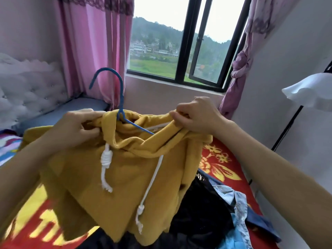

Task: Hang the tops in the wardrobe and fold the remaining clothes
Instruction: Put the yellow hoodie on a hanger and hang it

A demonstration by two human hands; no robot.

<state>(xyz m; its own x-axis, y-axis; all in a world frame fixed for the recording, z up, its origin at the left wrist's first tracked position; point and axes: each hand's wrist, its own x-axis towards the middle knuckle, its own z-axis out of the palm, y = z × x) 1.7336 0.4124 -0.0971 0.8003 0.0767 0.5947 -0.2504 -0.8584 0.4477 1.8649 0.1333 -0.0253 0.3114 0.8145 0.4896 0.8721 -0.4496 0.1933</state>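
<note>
A mustard-yellow hoodie [125,169] hangs in mid-air at the centre of the view, held up over the bed, its neck opening gathered around a blue hanger [120,105] whose hook rises toward 12 o'clock and whose one visible arm slants down inside the collar toward 4 o'clock. Two white drawstrings [105,164] with knotted ends dangle down the front. The left hand [75,130], at 9 o'clock of the collar, is closed, its fingers pinching a fold of the yellow fabric by the hanger's neck. The right hand [195,115], at 2 o'clock, is likewise clenched, gripping the bunched shoulder edge of the hoodie.

Below, at 5 o'clock, a heap of dark clothes [203,211] and a pale blue denim shirt [235,209] lies on a red bedspread [221,159] with yellow flowers. A tufted headboard [30,90] stands at 10 o'clock, pink curtains [93,47] flank a window [183,42] at 12 o'clock, and a white ruffled garment [310,90] hangs at 3 o'clock.
</note>
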